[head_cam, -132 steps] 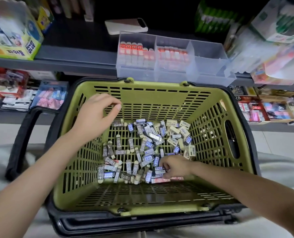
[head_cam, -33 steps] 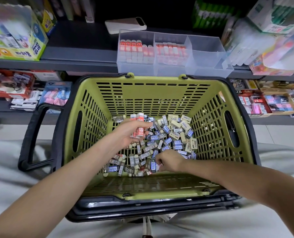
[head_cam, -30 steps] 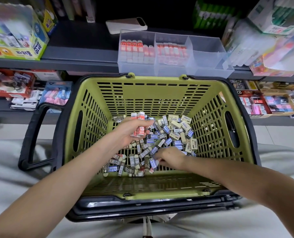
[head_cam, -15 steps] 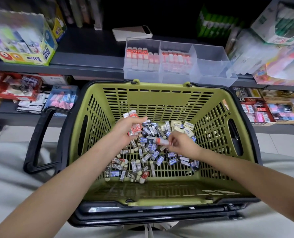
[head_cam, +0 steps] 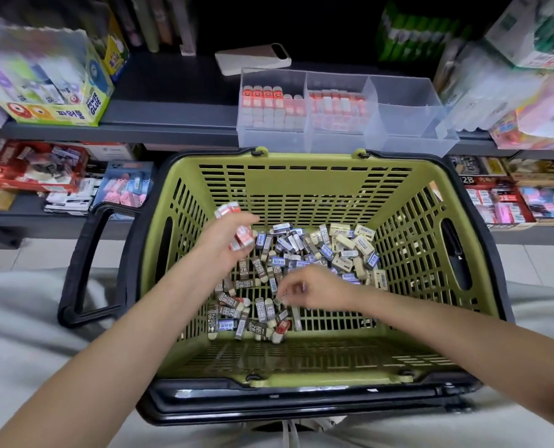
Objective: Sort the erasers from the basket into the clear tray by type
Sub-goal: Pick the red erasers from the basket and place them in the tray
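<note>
We see a dark shelf (head_cam: pixel 172 92) running across the top, crowded with boxed stationery. Below it a green basket (head_cam: pixel 301 163) with a black rim and handle sits on grey cloth (head_cam: pixel 26 318), its far edge just under the shelf front. On the shelf, right behind the basket, stands the clear tray (head_cam: pixel 408 124) with three compartments; rows of erasers (head_cam: pixel 262 101) with red sleeves stand upright in the left one, and more of the same fill the middle one. A glue box (head_cam: pixel 52 88) sits well to the left of the tray.

On the basket floor lies a loose pile of erasers (head_cam: pixel 304 250): grey "2B" ones towards the left and front, blue-labelled ones in the middle, cream ones at the far right.

The left hand (head_cam: pixel 224 240) hangs above the pile's far left edge, its fingers curled round a few red-and-white erasers (head_cam: pixel 241 236). The right hand (head_cam: pixel 317 286) is low over the middle of the pile with its fingers bent downwards; it is blurred, so we cannot tell whether they pinch anything. One red eraser (head_cam: pixel 282 326) lies at the front edge of the pile.
</note>
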The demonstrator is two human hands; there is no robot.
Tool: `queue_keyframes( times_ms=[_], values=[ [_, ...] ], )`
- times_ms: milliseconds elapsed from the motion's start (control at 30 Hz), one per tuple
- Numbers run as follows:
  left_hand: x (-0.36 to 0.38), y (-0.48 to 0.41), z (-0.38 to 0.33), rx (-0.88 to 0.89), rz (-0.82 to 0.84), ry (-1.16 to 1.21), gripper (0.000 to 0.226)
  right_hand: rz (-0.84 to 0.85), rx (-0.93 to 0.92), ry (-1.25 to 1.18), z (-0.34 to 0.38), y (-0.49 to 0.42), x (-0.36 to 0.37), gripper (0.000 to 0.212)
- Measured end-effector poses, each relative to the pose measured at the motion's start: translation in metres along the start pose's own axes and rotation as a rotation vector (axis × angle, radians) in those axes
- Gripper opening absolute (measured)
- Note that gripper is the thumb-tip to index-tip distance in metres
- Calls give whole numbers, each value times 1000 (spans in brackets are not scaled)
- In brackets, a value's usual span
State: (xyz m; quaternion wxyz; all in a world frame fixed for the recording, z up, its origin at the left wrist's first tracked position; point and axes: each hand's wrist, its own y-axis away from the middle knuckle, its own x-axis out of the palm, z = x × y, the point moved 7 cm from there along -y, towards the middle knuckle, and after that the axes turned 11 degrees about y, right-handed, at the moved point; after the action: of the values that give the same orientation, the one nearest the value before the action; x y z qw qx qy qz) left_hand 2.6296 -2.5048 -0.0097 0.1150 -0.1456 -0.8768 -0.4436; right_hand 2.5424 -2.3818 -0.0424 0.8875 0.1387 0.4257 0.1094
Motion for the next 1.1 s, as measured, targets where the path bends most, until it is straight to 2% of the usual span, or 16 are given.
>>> queue_keyframes(
  times_ms=[33,100,200,300,367,500,567,633,733,833,900,1033,1067,1100],
  values=[
    [0,1,-7,-4,18,17,37,134,-45,141,-2,0,21,24],
    [4,5,-19,-2,86,22,33,279,-133,335,-2,-1,54,33],
    [8,13,-30,-20,201,34,42,340,-276,493,7,-7,78,35],
    [8,21,-39,-10,266,21,41,367,-352,560,12,-12,80,30],
    [6,24,-46,23,302,-61,40,324,-261,405,10,-17,70,28],
    [-3,27,-56,148,400,-369,41,64,80,-495,13,-24,13,20],
    [-6,30,-58,201,422,-481,44,-2,99,-828,28,-29,-13,18],
    [-6,34,-54,215,472,-587,40,-49,25,-1007,49,-33,-35,18],
    [-7,38,-45,146,572,-626,27,-136,-53,-991,77,-37,-56,21],
    [-20,35,-44,-16,556,-513,35,-246,-65,-843,88,-41,-67,20],
    [-22,37,-43,-81,561,-465,29,-319,-60,-776,88,-44,-72,18],
    [-25,33,-46,-105,431,-266,26,-347,-50,-874,69,-49,-56,8],
    [-27,30,-49,-87,380,-186,24,-357,-7,-765,61,-50,-43,8],
    [-28,27,-52,-68,341,-96,24,-342,58,-545,51,-51,-25,8]
  ],
)
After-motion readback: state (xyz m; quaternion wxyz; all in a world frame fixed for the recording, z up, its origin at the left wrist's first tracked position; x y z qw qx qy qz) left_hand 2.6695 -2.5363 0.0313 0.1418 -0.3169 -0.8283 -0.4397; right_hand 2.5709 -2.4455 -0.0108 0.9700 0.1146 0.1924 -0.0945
